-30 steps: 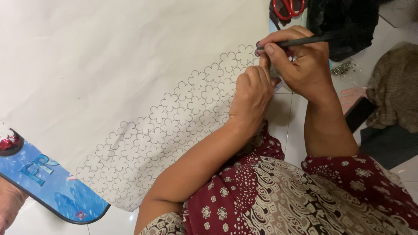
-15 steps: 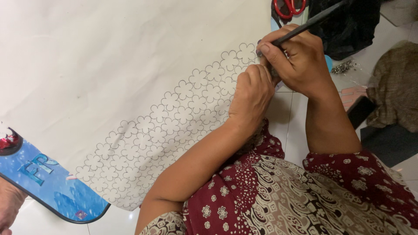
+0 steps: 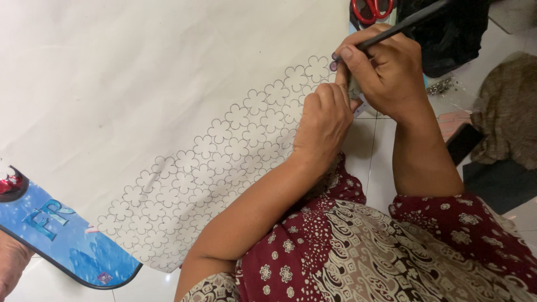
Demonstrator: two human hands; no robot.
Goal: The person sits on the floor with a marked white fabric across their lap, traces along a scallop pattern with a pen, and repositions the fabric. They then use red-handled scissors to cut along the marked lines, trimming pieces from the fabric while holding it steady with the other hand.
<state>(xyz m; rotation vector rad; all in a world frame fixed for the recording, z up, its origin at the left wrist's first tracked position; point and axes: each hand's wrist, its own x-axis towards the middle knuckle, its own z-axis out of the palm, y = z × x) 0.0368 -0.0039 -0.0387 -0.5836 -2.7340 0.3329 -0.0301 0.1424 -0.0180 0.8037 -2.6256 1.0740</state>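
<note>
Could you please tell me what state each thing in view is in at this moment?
Right hand: gripping a dark pen, tip at the cloth edge.
Left hand: fingers curled, pressing on the cloth.
Dark pen: held slanted, tip hidden by the fingers.
White cloth: spread flat, a band of flower outlines along its edge.
Red-handled scissors: lying untouched, blades out of view.
Blue board: flat on the floor beside the cloth.
</note>
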